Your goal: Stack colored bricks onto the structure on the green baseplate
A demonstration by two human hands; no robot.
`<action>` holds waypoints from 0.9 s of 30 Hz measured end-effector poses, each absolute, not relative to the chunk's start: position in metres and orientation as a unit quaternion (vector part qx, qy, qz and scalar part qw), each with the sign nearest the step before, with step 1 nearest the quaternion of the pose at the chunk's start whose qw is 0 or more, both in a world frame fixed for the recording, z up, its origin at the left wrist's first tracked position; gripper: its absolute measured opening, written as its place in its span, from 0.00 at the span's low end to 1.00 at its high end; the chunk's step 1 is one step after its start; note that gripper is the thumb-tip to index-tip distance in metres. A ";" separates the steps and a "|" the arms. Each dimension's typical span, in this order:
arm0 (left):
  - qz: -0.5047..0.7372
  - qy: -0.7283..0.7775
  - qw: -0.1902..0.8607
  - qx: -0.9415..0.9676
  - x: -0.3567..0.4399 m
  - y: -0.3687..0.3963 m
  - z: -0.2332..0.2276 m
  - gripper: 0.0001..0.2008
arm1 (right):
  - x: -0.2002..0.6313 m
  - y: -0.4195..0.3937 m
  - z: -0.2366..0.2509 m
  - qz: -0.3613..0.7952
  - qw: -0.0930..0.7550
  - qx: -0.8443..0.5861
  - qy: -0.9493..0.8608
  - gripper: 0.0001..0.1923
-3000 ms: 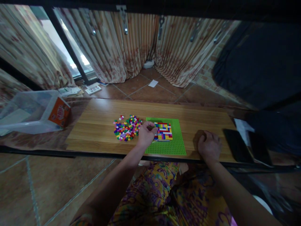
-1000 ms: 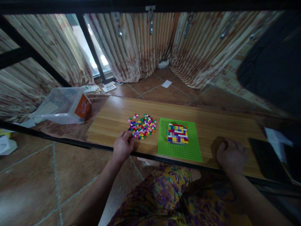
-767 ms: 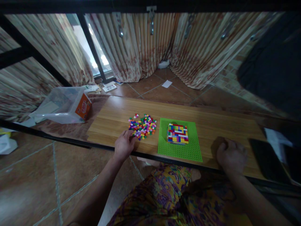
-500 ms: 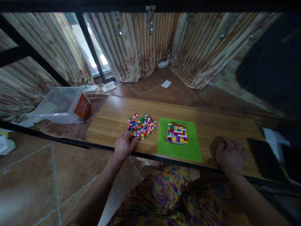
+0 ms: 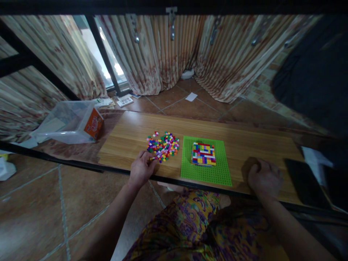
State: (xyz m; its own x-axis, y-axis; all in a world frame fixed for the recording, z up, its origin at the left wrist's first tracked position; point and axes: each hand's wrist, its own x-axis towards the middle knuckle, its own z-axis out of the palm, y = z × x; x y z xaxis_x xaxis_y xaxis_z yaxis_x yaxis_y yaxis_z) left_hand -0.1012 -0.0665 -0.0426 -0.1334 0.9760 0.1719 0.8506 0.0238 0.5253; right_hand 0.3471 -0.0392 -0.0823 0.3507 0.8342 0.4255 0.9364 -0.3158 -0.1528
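My left hand (image 5: 141, 167) is at the near left edge of a pile of small toy bricks (image 5: 164, 146) in many colours. Its thumb and fingertips pinch a small yellowish brick (image 5: 153, 158). To the right of the pile lies a green studded baseplate (image 5: 205, 175). On it stands a low rectangular block of stacked bricks (image 5: 203, 153), its top a patchwork of red, yellow, white, blue and purple. My right hand (image 5: 265, 178) rests on the table right of the baseplate, fingers curled in, with nothing visible in them.
The wooden table (image 5: 239, 139) has a dark near edge. Beyond its left end is a clear plastic bin (image 5: 66, 121) with an orange label. A dark flat object (image 5: 306, 183) lies at the right end. Curtains (image 5: 168, 54) hang behind, and a dark-clothed person (image 5: 315, 79) is at the right.
The fingers of my left hand have shifted slightly at the pile's edge, and a yellowish brick now shows at their tips. My right hand stays in place. The view has shifted slightly.
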 end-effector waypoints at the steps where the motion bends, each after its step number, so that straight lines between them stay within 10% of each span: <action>1: 0.258 0.709 0.118 0.646 -0.102 -0.067 -0.043 0.11 | 0.347 -0.039 -0.082 -0.134 0.188 -0.801 -0.553 0.24; 27: 0.515 0.589 0.482 0.396 -0.077 -0.054 -0.022 0.17 | 0.343 -0.041 -0.077 -0.106 0.182 -0.808 -0.550 0.25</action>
State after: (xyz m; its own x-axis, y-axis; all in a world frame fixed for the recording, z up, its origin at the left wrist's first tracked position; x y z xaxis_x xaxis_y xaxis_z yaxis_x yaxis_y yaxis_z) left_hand -0.0770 -0.0535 -0.0224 -0.2226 0.9618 -0.1596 -0.0295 0.1570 0.9872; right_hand 0.3430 -0.0411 -0.0773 0.3719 0.8507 0.3715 0.9278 -0.3280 -0.1777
